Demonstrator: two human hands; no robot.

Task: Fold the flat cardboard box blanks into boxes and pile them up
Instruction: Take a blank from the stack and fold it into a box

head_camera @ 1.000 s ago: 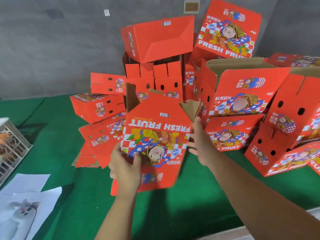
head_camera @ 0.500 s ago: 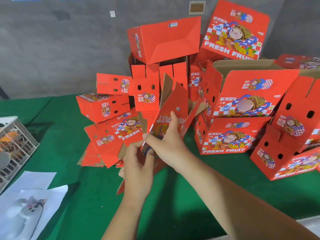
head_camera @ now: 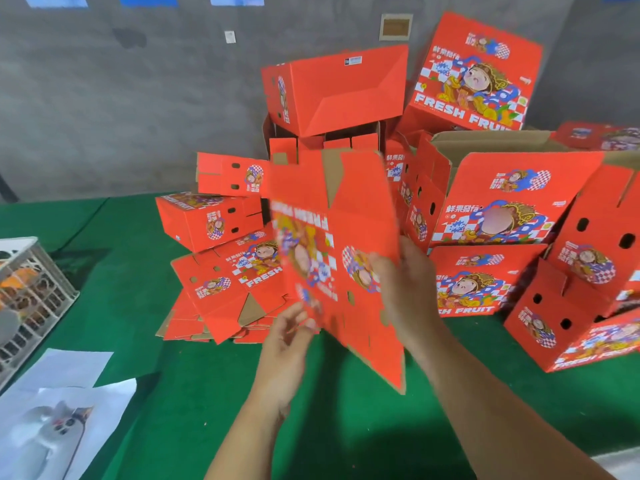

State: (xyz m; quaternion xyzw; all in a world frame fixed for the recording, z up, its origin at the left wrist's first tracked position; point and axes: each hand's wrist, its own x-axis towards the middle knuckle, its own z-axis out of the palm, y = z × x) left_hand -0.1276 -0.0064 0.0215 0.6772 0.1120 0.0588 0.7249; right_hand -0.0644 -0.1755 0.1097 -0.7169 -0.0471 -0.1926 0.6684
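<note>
"FRESH FRUIT" stands in white on the lower folded box (head_camera: 485, 282), and partly on the top tilted box (head_camera: 474, 71).

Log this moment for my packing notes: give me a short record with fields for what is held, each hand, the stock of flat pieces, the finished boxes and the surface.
held item: red box blank, lifted upright, print upside down, blurred
left hand: at the blank's lower left edge; grip blurred
right hand: grips the blank's right edge
flat stock: stack of flat blanks lying on the cloth, left of the hands
finished boxes: pile of folded boxes behind and to the right, against the wall
surface: green cloth
</note>
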